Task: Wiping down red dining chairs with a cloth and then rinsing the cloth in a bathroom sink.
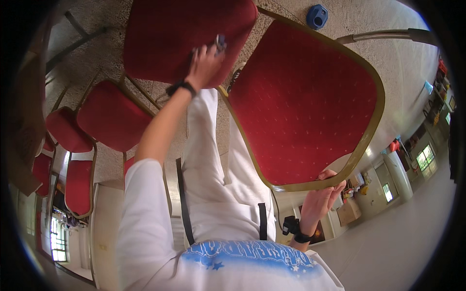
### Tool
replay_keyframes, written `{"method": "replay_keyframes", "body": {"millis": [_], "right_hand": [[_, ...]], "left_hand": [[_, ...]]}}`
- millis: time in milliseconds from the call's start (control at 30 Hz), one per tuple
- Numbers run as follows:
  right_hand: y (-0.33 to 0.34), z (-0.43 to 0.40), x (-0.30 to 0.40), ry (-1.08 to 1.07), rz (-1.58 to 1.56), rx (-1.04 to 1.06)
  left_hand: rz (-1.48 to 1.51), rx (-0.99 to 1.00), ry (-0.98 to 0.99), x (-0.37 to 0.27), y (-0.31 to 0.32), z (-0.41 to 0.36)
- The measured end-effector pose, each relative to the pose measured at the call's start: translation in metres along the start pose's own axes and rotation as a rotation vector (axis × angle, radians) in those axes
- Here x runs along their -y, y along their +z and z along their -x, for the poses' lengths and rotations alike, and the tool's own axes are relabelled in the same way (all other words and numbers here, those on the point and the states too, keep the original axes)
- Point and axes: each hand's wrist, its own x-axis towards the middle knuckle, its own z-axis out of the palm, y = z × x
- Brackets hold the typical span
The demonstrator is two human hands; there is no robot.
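Observation:
A banquet chair stands before me, with a red padded seat and a red patterned backrest in a gold-coloured metal frame. Over the seat, near its right front part, my left hand holds a small dark object with a bluish-grey end. Blur and my fingers hide what kind of object it is. My right hand grips the top rail of the backrest frame, its fingers passing through the gap between rail and upholstery. Black straps are on both wrists; the right one carries a small black device.
More red chairs stand at the left. On the speckled floor beyond the backrest lies a blue faceted object with a hole. A curved metal tube reaches in at the upper right. A cardboard box lies farther off to the right.

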Motion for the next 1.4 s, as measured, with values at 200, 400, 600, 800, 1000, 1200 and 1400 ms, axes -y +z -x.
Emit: {"method": "replay_keyframes", "body": {"millis": [200,400,600,800,1000,1200,1400], "right_hand": [[-0.011,-0.006,0.000,0.017,0.002,0.042],[-0.017,-0.010,-0.005,-0.020,0.026,0.078],[-0.018,-0.010,-0.002,-0.022,-0.030,0.033],[-0.022,-0.009,0.001,-0.018,-0.078,-0.049],[-0.029,-0.010,0.006,-0.009,-0.093,-0.074],[-0.032,-0.017,0.004,0.023,-0.108,0.010],[-0.033,-0.017,0.000,0.012,-0.098,0.036]], "left_hand": [[-0.038,0.264,0.116,-0.005,-0.022,0.119],[0.285,0.240,0.222,0.024,-0.043,0.111],[0.188,0.044,0.479,0.004,-0.046,0.001],[0.092,0.148,0.724,-0.021,-0.021,-0.035],[0.196,0.289,0.651,0.050,-0.039,-0.004],[0.135,0.365,0.199,0.172,-0.087,0.053],[0.171,0.206,-0.370,0.195,-0.106,0.072]]}}
